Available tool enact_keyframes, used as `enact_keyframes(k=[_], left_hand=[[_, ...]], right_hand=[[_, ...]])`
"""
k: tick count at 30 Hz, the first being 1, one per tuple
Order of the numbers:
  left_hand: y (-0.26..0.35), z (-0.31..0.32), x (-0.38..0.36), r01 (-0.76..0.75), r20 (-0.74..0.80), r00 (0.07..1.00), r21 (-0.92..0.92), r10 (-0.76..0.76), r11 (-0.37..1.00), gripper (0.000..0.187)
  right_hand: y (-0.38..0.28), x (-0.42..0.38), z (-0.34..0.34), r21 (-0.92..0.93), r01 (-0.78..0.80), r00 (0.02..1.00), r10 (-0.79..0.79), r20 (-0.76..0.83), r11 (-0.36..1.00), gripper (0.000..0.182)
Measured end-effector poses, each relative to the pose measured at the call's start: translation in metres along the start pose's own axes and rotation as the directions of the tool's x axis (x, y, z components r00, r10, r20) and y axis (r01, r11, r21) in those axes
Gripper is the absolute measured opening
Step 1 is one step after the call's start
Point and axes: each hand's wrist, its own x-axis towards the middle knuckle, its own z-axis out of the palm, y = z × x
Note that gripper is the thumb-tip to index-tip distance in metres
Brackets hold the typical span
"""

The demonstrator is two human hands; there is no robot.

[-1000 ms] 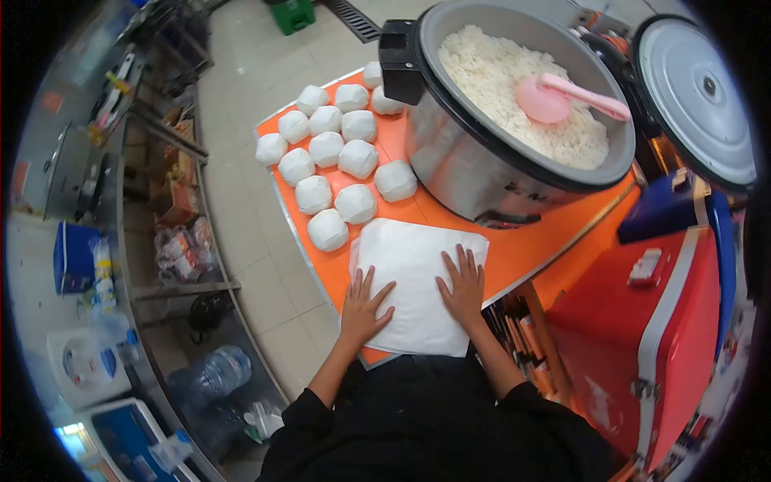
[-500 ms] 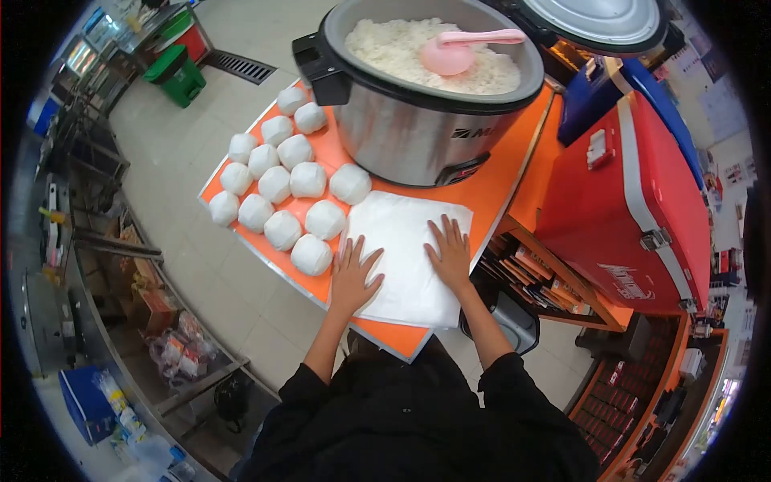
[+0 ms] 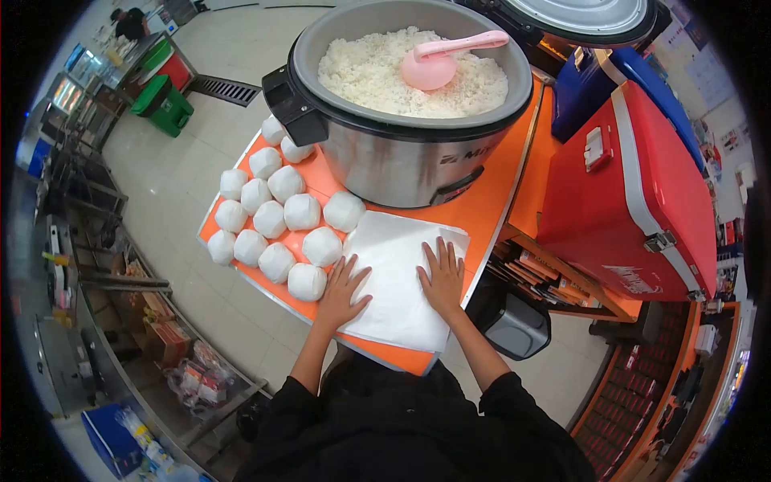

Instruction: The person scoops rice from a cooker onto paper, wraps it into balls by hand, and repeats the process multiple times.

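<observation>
My left hand [image 3: 344, 293] lies flat with fingers spread on the left edge of a stack of white paper sheets [image 3: 391, 281]. On the right side of that stack rests my right hand [image 3: 443, 278], palm down and fingers apart. Several round white paper-wrapped bundles [image 3: 301, 212] sit in rows on the orange tabletop [image 3: 482, 210], left of the paper; their contents are hidden. Behind the sheets stands a big steel rice cooker [image 3: 385, 165], lid up, full of cooked rice [image 3: 357, 72]. A pink scoop [image 3: 430, 72] lies on the rice.
A red cooler box [image 3: 618, 209] and a blue one [image 3: 580, 96] stand to the right. A grey bin [image 3: 518, 325] is below the table's right edge. Metal shelving [image 3: 120, 283] runs along the left. Farther back are a green bin [image 3: 165, 106] and a person [image 3: 128, 24].
The camera view has tilted up slightly, bringing a distant person into sight. Both hands stay flat on the paper stack, with only slight shifts.
</observation>
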Motion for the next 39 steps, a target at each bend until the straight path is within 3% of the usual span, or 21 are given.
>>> enact_keyframes(k=[5, 7, 8, 9, 11, 12, 14, 17, 21, 25, 27, 28, 29, 31, 32, 34, 39], left_hand=[[-0.013, -0.015, 0.009, -0.018, 0.086, 0.996, -0.046, 0.022, 0.999, 0.051], [-0.015, -0.03, 0.017, 0.003, 0.269, 0.959, -0.305, 0.084, 0.952, 0.042], [-0.013, -0.037, 0.029, -0.051, 0.117, 0.989, -0.293, 0.089, 0.955, 0.033], [-0.011, -0.046, 0.049, -0.051, 0.124, 0.988, -0.292, 0.09, 0.955, 0.033], [-0.016, -0.059, 0.084, -0.193, -0.167, 0.963, 0.11, 0.209, 0.975, 0.028], [-0.03, -0.055, 0.092, -0.201, -0.161, 0.963, 0.104, 0.216, 0.974, 0.028], [-0.063, -0.036, 0.104, -0.273, -0.041, 0.951, 0.362, 0.308, 0.891, 0.034], [-0.071, -0.044, 0.104, -0.197, -0.064, 0.971, 0.327, 0.23, 0.924, 0.039], [-0.084, -0.05, 0.107, -0.189, -0.152, 0.954, 0.369, 0.259, 0.91, 0.035], [-0.073, -0.055, 0.108, -0.087, -0.164, 0.975, 0.343, 0.151, 0.935, 0.04], [-0.052, -0.049, 0.097, -0.022, -0.301, 0.948, 0.262, 0.104, 0.965, 0.046], [-0.041, -0.044, 0.085, -0.115, -0.166, 0.971, 0.312, 0.173, 0.943, 0.055], [-0.031, -0.04, 0.074, -0.116, -0.173, 0.969, 0.314, 0.177, 0.942, 0.055], [-0.01, -0.032, 0.058, -0.414, 0.096, 0.91, 0.151, 0.404, 0.898, 0.058], [-0.007, -0.024, 0.054, -0.413, 0.089, 0.911, 0.153, 0.404, 0.898, 0.058], [-0.005, -0.008, 0.055, -0.043, 0.055, 0.998, 0.264, 0.029, 0.964, 0.073], [-0.016, -0.008, 0.065, 0.022, -0.034, 0.999, 0.223, -0.015, 0.975, 0.097]], right_hand=[[-0.011, -0.002, -0.003, -0.009, -0.06, 0.997, 0.06, 0.043, 0.998, 0.053], [-0.013, -0.001, -0.005, -0.036, -0.072, 0.995, 0.074, 0.06, 0.997, 0.053], [-0.012, -0.003, -0.003, -0.066, -0.058, 0.997, 0.062, 0.055, 0.996, 0.054], [-0.009, -0.004, 0.0, -0.094, -0.046, 0.998, 0.051, 0.048, 0.995, 0.056], [-0.006, -0.009, -0.003, -0.071, -0.05, 0.997, 0.055, 0.058, 0.996, 0.057], [-0.006, -0.011, -0.004, -0.063, -0.071, 0.994, 0.075, 0.074, 0.996, 0.056], [-0.008, -0.013, -0.008, -0.063, -0.102, 0.991, 0.107, 0.083, 0.993, 0.056], [-0.012, -0.016, -0.007, -0.055, -0.127, 0.99, 0.13, 0.053, 0.99, 0.055], [-0.015, -0.015, -0.005, -0.075, -0.13, 0.99, 0.133, 0.04, 0.989, 0.053], [-0.027, -0.01, 0.001, -0.103, -0.072, 0.997, 0.071, -0.015, 0.992, 0.053], [-0.03, -0.003, 0.004, -0.107, -0.044, 0.999, 0.042, -0.016, 0.993, 0.053], [-0.032, 0.003, 0.004, -0.11, -0.041, 0.999, 0.039, -0.025, 0.993, 0.053], [-0.034, 0.009, 0.004, -0.097, -0.022, 1.0, 0.021, -0.02, 0.995, 0.054], [-0.034, 0.017, 0.004, -0.09, 0.002, 1.0, -0.004, -0.016, 0.996, 0.054], [-0.033, 0.022, 0.006, -0.081, 0.015, 1.0, -0.015, -0.004, 0.997, 0.054], [-0.029, 0.027, 0.007, -0.076, 0.035, 0.999, -0.032, 0.035, 0.997, 0.056], [-0.016, 0.019, -0.004, 0.198, 0.021, 1.0, -0.018, -0.019, 0.98, 0.048]])
